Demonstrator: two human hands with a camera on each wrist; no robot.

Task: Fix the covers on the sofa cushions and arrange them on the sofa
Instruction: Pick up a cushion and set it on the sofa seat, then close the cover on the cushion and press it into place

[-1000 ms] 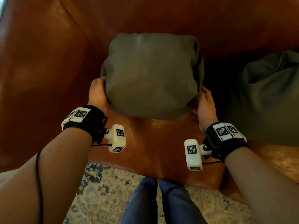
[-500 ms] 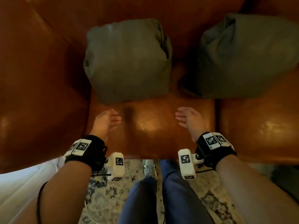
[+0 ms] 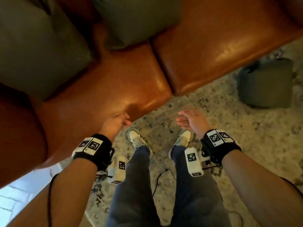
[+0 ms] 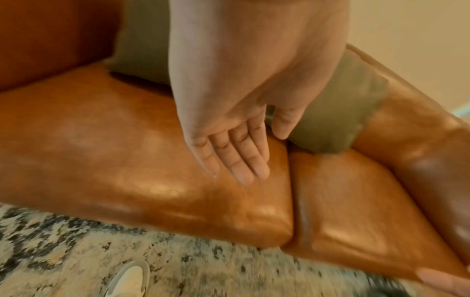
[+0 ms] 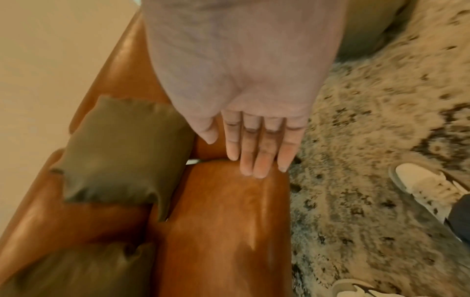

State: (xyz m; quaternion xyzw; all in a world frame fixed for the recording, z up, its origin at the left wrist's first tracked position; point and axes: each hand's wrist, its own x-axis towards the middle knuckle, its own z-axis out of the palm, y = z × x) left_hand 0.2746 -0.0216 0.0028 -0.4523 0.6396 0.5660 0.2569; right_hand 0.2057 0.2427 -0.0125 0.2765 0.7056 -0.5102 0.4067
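Two olive-green covered cushions (image 3: 37, 46) (image 3: 136, 18) lean against the back of the brown leather sofa (image 3: 114, 82). A third green cushion (image 3: 265, 82) lies on the rug at the right. My left hand (image 3: 117, 122) hangs over the front edge of the sofa seat, fingers straight and empty (image 4: 234, 156). My right hand (image 3: 188, 119) hovers above the rug, also flat and empty (image 5: 259, 148). Neither hand touches a cushion.
A speckled beige rug (image 3: 213, 112) covers the floor in front of the sofa. My legs in blue jeans and pale sneakers (image 3: 136, 139) stand on it. A thin black cable (image 3: 161, 176) trails between my legs. The sofa's left armrest (image 3: 19, 136) is close.
Both hands let go of the cushion, which now rests against the sofa back, and drew back off the seat. The view has turned right and down, revealing the cushion on the rug.
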